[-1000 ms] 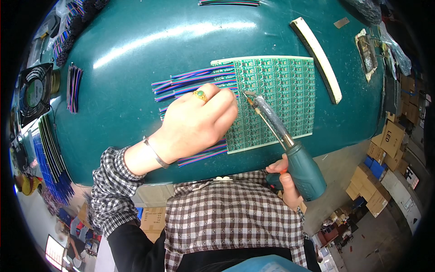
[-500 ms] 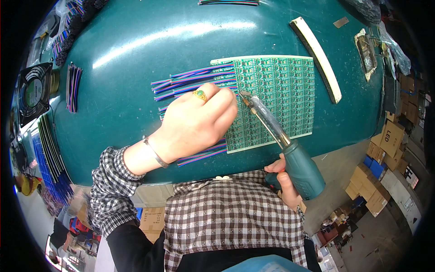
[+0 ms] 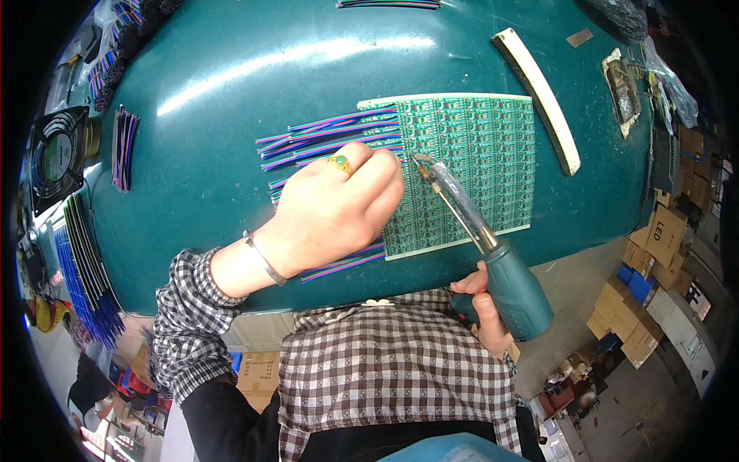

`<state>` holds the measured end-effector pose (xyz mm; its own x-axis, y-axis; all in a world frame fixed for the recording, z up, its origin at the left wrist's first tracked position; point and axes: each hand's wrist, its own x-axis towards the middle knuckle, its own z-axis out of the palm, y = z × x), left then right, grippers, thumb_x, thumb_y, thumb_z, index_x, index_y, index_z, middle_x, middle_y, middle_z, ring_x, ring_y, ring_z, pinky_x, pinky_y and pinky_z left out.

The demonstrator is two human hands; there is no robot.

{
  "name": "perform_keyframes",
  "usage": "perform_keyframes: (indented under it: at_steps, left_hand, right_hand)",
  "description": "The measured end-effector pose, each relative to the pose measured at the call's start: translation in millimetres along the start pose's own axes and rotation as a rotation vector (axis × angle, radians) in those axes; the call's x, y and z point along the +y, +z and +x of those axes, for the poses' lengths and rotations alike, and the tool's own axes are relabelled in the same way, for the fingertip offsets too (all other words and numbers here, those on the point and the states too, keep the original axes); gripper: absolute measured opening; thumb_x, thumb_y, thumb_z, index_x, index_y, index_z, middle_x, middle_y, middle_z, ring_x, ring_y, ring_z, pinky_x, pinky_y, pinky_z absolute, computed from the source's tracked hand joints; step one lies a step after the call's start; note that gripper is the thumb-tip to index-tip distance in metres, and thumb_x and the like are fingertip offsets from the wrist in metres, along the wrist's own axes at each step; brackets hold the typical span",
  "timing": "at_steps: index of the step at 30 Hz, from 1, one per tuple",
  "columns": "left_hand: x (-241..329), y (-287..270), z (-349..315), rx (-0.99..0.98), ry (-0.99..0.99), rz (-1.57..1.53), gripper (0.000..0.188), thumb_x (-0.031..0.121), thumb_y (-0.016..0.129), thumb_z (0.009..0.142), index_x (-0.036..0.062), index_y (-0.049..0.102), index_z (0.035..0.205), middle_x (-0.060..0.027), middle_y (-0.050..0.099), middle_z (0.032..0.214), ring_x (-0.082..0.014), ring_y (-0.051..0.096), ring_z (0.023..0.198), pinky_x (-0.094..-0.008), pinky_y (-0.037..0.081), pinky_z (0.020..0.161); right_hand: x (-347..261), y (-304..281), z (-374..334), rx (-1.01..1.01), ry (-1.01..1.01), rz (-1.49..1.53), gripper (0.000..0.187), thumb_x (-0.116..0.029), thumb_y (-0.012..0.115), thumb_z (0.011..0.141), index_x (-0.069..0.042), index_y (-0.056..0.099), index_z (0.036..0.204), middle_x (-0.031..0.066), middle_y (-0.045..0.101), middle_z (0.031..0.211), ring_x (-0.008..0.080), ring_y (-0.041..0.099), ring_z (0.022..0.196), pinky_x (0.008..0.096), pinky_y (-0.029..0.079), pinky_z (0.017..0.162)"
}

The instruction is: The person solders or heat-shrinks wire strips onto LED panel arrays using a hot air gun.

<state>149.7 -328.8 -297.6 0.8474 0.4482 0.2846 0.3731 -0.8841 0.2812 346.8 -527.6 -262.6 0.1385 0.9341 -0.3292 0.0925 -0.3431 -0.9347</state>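
Note:
A green panel of small circuit boards lies on the green table. Multicoloured wire strips extend leftward from its left edge. My left hand, wearing a ring and a bracelet, is closed in a pinch at that edge, over the wires. Wire ends show by its fingertips, though most of the grip is hidden under the hand. My right hand is wrapped round the green handle of a soldering iron. The iron's metal tip points up and left, just above the panel and close to my left fingertips.
A curved white strip with a dark side lies right of the panel. Farther right sits a small worn tray. At the left are a black fan, a wire bundle and longer blue and black wires. Cardboard boxes stand beyond the table.
The soldering iron's tip has shifted slightly right and away from my left fingertips. My left hand has hardly moved. At the far lower left, a person in dark clothing has shifted.

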Motion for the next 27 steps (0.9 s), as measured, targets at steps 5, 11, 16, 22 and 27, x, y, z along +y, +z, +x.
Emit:
perform_keyframes:
  at_steps: [5, 11, 16, 22, 27]
  left_hand:
    - [0, 1, 0, 0.012, -0.002, 0.001, 0.028, 0.005, 0.066, 0.07, -0.001, 0.067, 0.097, -0.0051, 0.059, 0.089, -0.0161, 0.061, 0.077, -0.0261, 0.05, 0.06]
    - [1, 2, 0, 0.035, 0.002, 0.017, 0.029, 0.005, 0.066, 0.069, -0.0014, 0.067, 0.097, -0.0053, 0.059, 0.09, -0.016, 0.061, 0.077, -0.026, 0.051, 0.061]
    - [1, 4, -1, 0.048, -0.002, 0.011, 0.03, 0.005, 0.066, 0.069, -0.0017, 0.067, 0.098, -0.0056, 0.06, 0.09, -0.0164, 0.061, 0.077, -0.0264, 0.051, 0.061]
    - [2, 4, -2, 0.046, -0.012, 0.017, 0.031, 0.005, 0.066, 0.069, -0.0018, 0.067, 0.099, -0.0063, 0.06, 0.092, -0.0171, 0.062, 0.077, -0.0268, 0.051, 0.062]
    - [3, 3, -2, 0.046, 0.009, 0.065, 0.032, 0.006, 0.066, 0.069, -0.0014, 0.067, 0.1, -0.0069, 0.06, 0.093, -0.0173, 0.062, 0.078, -0.0269, 0.051, 0.063]
  right_hand:
    - [-4, -2, 0, -0.005, 0.054, 0.017, 0.04, -0.017, 0.052, 0.099, 0.006, 0.043, 0.13, 0.0108, 0.057, 0.1, 0.0244, 0.062, 0.1, 0.0419, 0.056, 0.089]
    - [2, -4, -4, -0.037, 0.043, -0.034, 0.04, -0.017, 0.053, 0.098, 0.005, 0.044, 0.13, 0.0107, 0.058, 0.102, 0.0238, 0.061, 0.103, 0.0416, 0.057, 0.089]
    - [8, -2, -7, 0.015, 0.019, -0.021, 0.043, -0.017, 0.055, 0.098, 0.007, 0.042, 0.131, 0.0104, 0.057, 0.102, 0.0218, 0.061, 0.097, 0.0414, 0.056, 0.088]
    - [10, -3, -7, -0.004, 0.008, -0.035, 0.045, -0.017, 0.055, 0.098, 0.007, 0.04, 0.132, 0.011, 0.056, 0.101, 0.0225, 0.06, 0.096, 0.0423, 0.055, 0.088]
    - [9, -4, -6, -0.023, 0.001, -0.047, 0.045, -0.018, 0.054, 0.098, 0.008, 0.039, 0.133, 0.0112, 0.056, 0.1, 0.0226, 0.06, 0.095, 0.0426, 0.055, 0.089]
